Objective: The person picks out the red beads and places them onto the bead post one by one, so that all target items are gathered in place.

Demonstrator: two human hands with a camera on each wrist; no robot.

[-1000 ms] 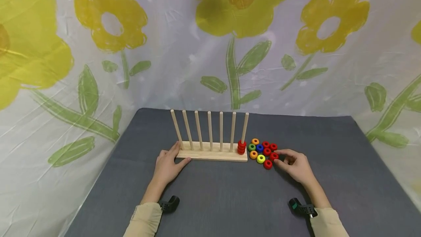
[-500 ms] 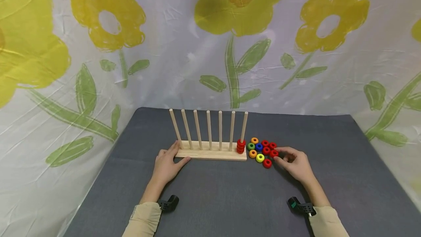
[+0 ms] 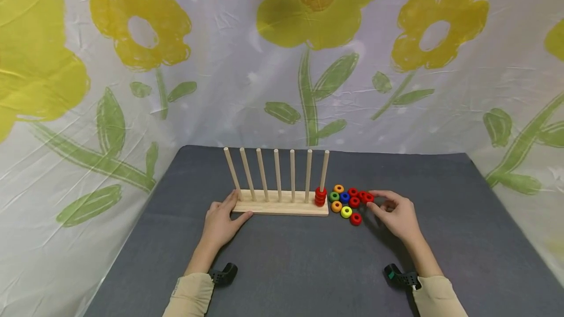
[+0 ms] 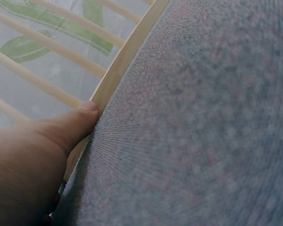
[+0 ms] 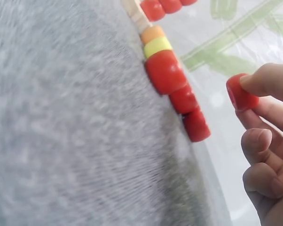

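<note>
In the head view, a wooden peg rack [image 3: 282, 207] stands on the table with a row of several upright pegs. Red beads [image 3: 320, 197] are stacked on its rightmost peg. My left hand [image 3: 220, 223] holds the rack's left end; its thumb [image 4: 80, 123] lies along the front edge in the left wrist view, and the other fingers are mostly hidden there. My right hand [image 3: 400, 215] pinches a red bead [image 5: 240, 93] between thumb and fingertips, raised off the table. Beside the rack lie loose beads: red [image 3: 355, 218], yellow [image 3: 346, 212], orange [image 3: 336, 207], green [image 3: 334, 197] and blue [image 3: 344, 197].
A dark grey cloth [image 3: 282, 268] covers the table. Behind it hangs a pale curtain [image 3: 229, 101] printed with yellow flowers. A black wrist camera [image 3: 223, 274] sits on the left wrist, and another wrist camera [image 3: 401, 277] on the right.
My right hand has lifted the red bead from the right side of the loose group. My left hand stays on the rack. The whole head view has shifted slightly.
</note>
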